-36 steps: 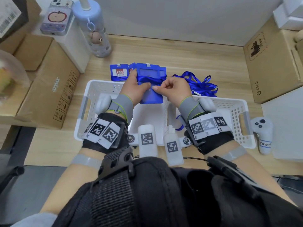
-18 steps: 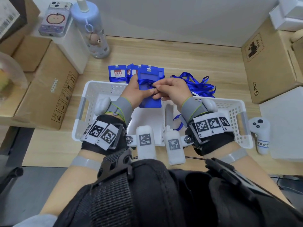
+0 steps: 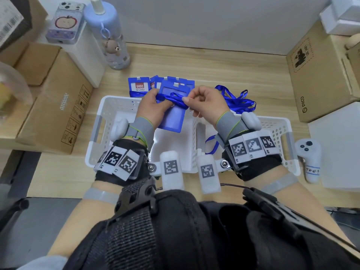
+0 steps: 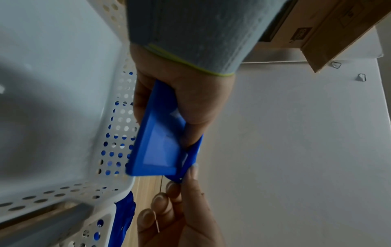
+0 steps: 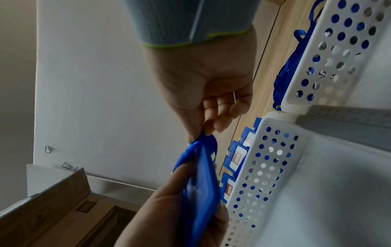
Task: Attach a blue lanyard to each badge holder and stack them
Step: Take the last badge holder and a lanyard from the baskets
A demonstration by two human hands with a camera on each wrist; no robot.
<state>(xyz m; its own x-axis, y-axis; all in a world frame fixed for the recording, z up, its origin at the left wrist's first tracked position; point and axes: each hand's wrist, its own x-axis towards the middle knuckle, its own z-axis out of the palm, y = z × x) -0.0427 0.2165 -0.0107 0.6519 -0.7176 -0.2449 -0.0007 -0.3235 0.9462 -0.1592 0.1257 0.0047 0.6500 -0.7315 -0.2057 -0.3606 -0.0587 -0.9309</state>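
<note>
Wooden table (image 3: 214,63) — white basket (image 3: 109,106), badge holders (image 3: 138,85), lanyards (image 3: 238,103), boxes.

Boxed in left and right, open far

Cardboard boxes (image 3: 52,106) flank both sides; white basket (image 3: 194,152) fills the near surface (image 3: 204,65); bare wood lies beyond the lanyard pile (image 3: 237,102).

A basket (image 3: 101,121) is placed at the frame centre. Above it, badge holders (image 3: 138,85) are laid, with lanyards (image 3: 238,102) to their right. A bottle (image 3: 110,34) is seen upper left, a controller (image 3: 308,158) at right.
</note>
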